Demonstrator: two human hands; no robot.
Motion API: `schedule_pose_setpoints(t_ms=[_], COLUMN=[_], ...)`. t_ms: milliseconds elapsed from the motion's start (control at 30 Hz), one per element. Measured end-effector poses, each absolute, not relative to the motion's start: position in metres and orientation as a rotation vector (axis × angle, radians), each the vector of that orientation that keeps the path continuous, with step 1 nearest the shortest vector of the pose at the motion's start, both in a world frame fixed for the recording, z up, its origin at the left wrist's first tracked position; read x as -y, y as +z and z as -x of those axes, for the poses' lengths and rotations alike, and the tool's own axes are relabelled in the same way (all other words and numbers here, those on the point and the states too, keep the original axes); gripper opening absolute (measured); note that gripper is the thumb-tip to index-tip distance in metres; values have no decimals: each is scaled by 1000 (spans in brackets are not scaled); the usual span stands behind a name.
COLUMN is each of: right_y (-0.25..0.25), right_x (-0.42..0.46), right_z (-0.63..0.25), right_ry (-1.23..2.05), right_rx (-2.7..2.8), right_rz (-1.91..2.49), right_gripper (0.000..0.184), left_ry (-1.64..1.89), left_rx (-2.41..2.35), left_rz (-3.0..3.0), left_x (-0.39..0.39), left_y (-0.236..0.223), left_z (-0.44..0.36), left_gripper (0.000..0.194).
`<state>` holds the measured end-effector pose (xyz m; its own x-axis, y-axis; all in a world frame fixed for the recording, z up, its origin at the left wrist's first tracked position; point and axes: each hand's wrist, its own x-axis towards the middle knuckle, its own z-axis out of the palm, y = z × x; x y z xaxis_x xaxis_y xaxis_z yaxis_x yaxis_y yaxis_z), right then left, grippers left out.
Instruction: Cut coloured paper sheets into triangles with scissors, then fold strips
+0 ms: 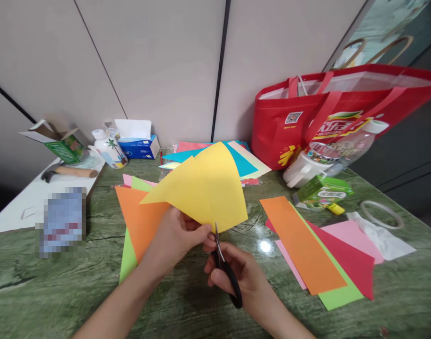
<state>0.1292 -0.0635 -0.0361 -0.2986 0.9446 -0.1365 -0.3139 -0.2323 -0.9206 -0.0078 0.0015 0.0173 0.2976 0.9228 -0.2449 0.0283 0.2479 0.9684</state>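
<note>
A sheet of yellow paper (215,181) is held up over the table, its upper part curving away from me. My left hand (178,235) pinches its lower edge between thumb and fingers. In my right hand (236,270) is a pair of scissors (220,259) with black handles. Their blades point up and meet the lower edge of the yellow paper, right beside my left fingertips. Under my left forearm lies orange paper (145,221) on top of green paper (128,259). Part of the blades is hidden by the paper and fingers.
Cut orange strips (302,245), red paper (353,256) and pink paper lie to the right. Behind stand a red bag (275,122), a white mug (303,169), a green box (323,190) and a tissue box (139,147). A hammer (70,172) and a bottle (109,149) are at left.
</note>
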Motion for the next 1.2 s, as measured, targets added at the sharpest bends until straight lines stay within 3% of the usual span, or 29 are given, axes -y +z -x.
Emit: schedule_pose_setpoints(t_ms=[1200], right_y=[-47], right_x=[66], right_z=[-126], right_ry=[1611], right_rx=[1012], right_rz=[1012], right_gripper=[31], left_ry=[817], left_rx=[-1090], left_rz=[-1098], left_x=[0], left_y=[19], left_z=[8], left_gripper=[14])
